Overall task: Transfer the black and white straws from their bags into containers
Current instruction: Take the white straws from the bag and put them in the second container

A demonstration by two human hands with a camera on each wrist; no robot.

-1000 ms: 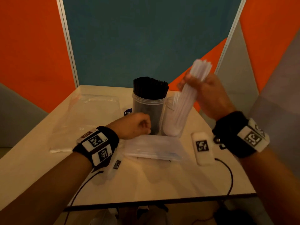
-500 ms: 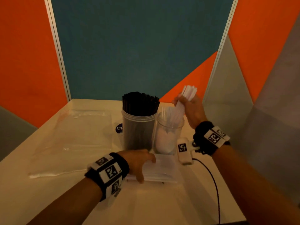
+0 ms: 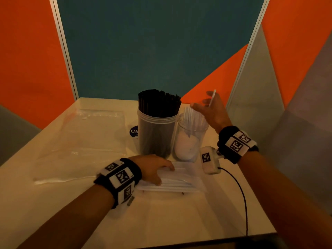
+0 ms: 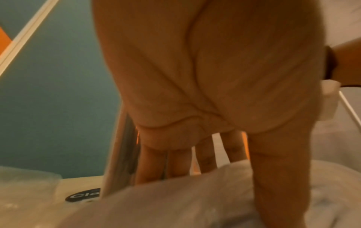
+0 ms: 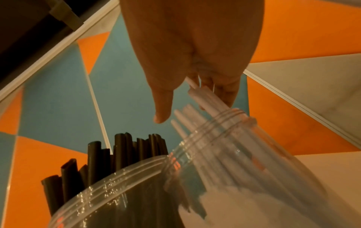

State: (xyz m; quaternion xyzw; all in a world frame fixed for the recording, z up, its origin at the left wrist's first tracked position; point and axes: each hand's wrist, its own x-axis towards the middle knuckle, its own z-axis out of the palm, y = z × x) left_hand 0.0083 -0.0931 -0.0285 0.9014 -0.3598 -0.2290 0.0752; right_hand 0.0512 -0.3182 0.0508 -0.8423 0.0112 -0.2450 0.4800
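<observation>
White straws standing loose in the right-hand clear jar, leaning toward the far right, tips just over the rim. Right hand raised above that jar's mouth, fingers spread and fairly straight, thumb stretched out to the left; one single white straw caught between two of the fingers, poking up past them. Black straws packed upright in the taller jar just to the left, the two jars touching or nearly so. Left hand laid flat on the bag of white straws at the near side of both jars, fingers straight and slightly parted, pressing down on the plastic. Emptied clear bag lying flat at the far left of the table. Round dark sticker on the tabletop, partly hidden behind the tall jar. Black cable running from the right wrist toward the near edge.
</observation>
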